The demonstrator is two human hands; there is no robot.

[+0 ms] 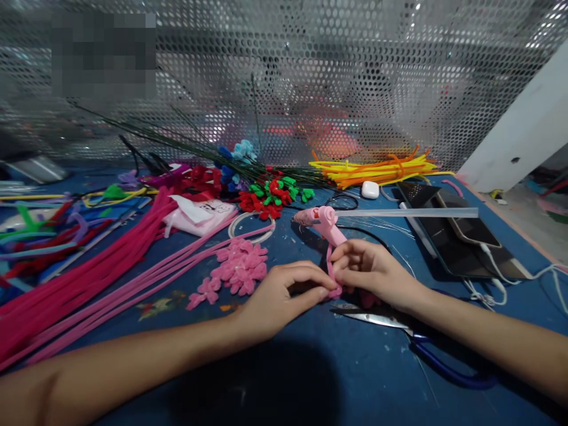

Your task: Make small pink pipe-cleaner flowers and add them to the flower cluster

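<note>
Between my hands is a pink pipe cleaner [336,291], its lower end curled into small loops. My left hand [290,293] pinches the looped end between thumb and fingers. With thumb and fingertips closed, my right hand [377,272] grips the same pipe cleaner a little higher up. Just behind lies a pink hot glue gun [327,218] with a long clear glue stick [408,213] in its back. A pile of fuzzy pink flowers [242,266] rests left of my left hand. Scissors [377,318] with blue handles lie partly under my right hand and forearm.
Bundles of pink pipe cleaners [110,266] stretch across the left. Red and green flowers [270,195] and yellow pipe cleaners [377,171] lie along the perforated metal screen [284,71]. A phone [470,222] with a white cable sits on a dark tablet-like slab [501,260] at right.
</note>
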